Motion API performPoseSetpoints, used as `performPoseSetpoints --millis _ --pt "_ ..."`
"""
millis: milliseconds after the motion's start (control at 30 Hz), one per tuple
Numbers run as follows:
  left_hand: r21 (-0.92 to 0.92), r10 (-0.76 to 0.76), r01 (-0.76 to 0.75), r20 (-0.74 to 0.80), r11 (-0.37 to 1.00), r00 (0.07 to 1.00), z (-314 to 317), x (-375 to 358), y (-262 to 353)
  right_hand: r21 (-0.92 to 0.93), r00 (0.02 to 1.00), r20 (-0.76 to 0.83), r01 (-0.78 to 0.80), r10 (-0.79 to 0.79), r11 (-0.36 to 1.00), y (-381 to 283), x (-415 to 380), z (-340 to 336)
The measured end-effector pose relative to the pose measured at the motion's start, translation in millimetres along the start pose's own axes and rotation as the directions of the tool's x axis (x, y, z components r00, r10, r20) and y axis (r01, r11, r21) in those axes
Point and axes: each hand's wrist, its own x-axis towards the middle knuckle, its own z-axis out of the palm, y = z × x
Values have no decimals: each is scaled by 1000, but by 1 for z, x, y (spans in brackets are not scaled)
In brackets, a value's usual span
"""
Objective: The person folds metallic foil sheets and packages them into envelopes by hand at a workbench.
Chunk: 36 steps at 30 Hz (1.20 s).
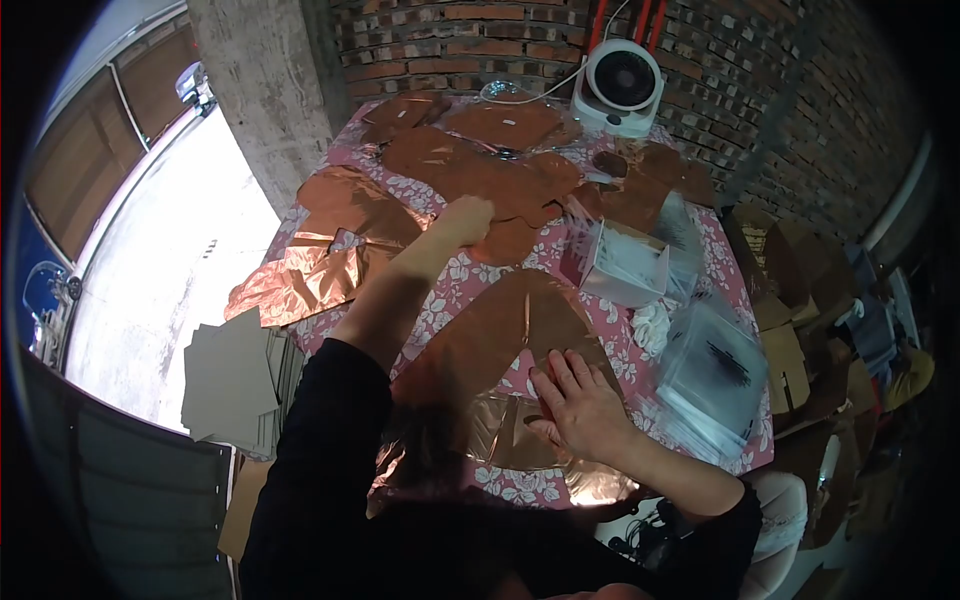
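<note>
A flat, copper-coloured foil balloon point(470, 340) with an arched outline lies on the table in front of me. My right hand point(585, 410) rests on its right side, fingers stretched out and palm down. Stretched forward, my left hand point(468, 222) has its fingers curled together at the edge of a farther copper foil balloon point(450, 170). Whatever is between those fingers is hidden. To the left of that arm lies another creased, shiny foil balloon point(350, 200).
A flowered pink cloth point(715, 270) covers the table. On the right stand a white box point(625, 262) of clear packaging and a stack of clear plastic bags point(710, 370). Grey card sheets point(235, 380) lie at the left edge. A white fan point(620, 85) stands at the back.
</note>
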Motion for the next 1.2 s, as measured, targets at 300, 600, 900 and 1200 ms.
performPoseSetpoints --millis 300,600,900,1200 --pt "98 -24 38 -148 994 989 -7 -4 -4 26 1000 10 10 -11 1000 3 2 -1" --pt "-3 40 -43 -334 999 942 -65 -41 15 178 984 -177 4 28 984 13 13 -6" --pt "9 261 -285 -436 958 861 -96 -130 51 32 910 -411 -52 60 998 46 47 -37" --pt "-56 379 -436 -402 898 833 -112 -177 76 54 920 -352 202 -170 978 14 68 -39"
